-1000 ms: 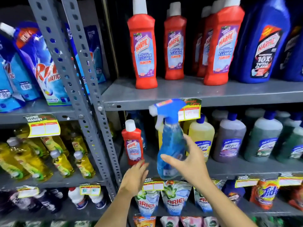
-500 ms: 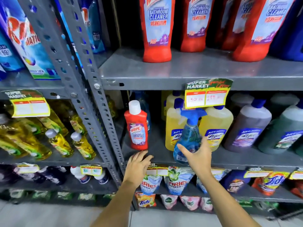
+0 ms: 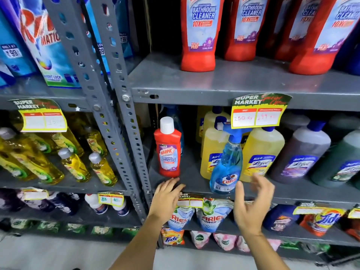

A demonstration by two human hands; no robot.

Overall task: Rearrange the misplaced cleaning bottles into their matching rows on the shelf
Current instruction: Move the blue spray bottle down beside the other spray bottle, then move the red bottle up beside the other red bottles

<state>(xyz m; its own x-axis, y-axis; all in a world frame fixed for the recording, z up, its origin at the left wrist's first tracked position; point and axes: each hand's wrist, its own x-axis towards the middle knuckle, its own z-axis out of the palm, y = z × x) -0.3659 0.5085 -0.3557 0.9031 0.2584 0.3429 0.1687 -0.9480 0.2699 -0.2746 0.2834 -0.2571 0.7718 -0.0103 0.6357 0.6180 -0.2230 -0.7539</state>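
Note:
A small red Harpic bottle (image 3: 168, 150) with a white cap stands at the left end of the middle shelf (image 3: 194, 180). A blue Colin spray bottle (image 3: 227, 168) stands upright near that shelf's front edge, in front of yellow Lizol bottles (image 3: 261, 152). My left hand (image 3: 167, 193) rests flat on the shelf edge just below the red bottle, holding nothing. My right hand (image 3: 253, 203) hovers just right of the spray bottle with fingers spread, apart from it. Big red Harpic bottles (image 3: 200, 34) line the upper shelf.
Another blue spray bottle (image 3: 175, 117) stands behind the small red one. Purple (image 3: 300, 152) and green (image 3: 339, 160) Lizol bottles fill the shelf's right side. A price tag (image 3: 257, 112) hangs above. Grey uprights (image 3: 124, 123) divide off yellow dish-liquid bottles (image 3: 76, 166). Detergent pouches (image 3: 212, 215) hang below.
My right hand carried the blue spray bottle down onto the middle shelf, set it upright and let go, drawing back with fingers spread. My left hand stayed by the shelf edge.

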